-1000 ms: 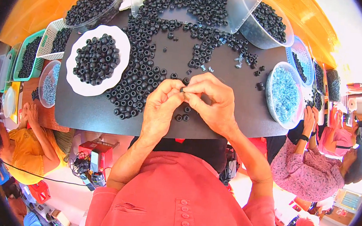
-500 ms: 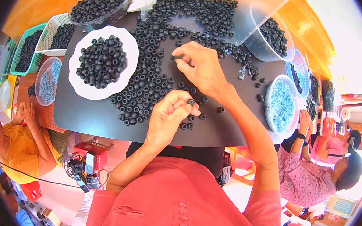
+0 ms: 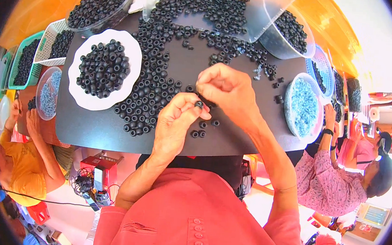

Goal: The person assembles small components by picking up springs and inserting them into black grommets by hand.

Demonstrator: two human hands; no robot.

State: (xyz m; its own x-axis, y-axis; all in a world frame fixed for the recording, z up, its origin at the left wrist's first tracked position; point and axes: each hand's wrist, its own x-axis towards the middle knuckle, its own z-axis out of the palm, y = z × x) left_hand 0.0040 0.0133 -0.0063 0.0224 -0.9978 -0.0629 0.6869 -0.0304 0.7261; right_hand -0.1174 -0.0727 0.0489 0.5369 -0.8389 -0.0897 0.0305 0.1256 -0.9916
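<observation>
My left hand [image 3: 172,123] pinches a small black ball-shaped piece with a hole [image 3: 199,105] between thumb and forefinger, above the near part of the dark table. Just to its upper right, my right hand [image 3: 229,92] has its thumb and fingers pressed together; what they hold, if anything, is hidden. Several loose black pieces [image 3: 198,133] lie below the two hands. To the left spreads a wide pile of the same hollow black pieces [image 3: 149,96]. Beyond it, a white scalloped plate [image 3: 73,73] bears a heap of them.
Far back, a clear tipped bin [image 3: 259,17] spills black pieces. Round tubs [image 3: 305,50] and baskets [image 3: 36,71] of them line the sides. On the right stands a bowl [image 3: 288,113] of small clear bluish pieces. Other people's hands [image 3: 32,121] work at both sides.
My right hand has come down and nearer to my left hand; a dark piece seen at its fingertips before is now hidden. My left hand keeps its black piece. The view has shifted slightly.
</observation>
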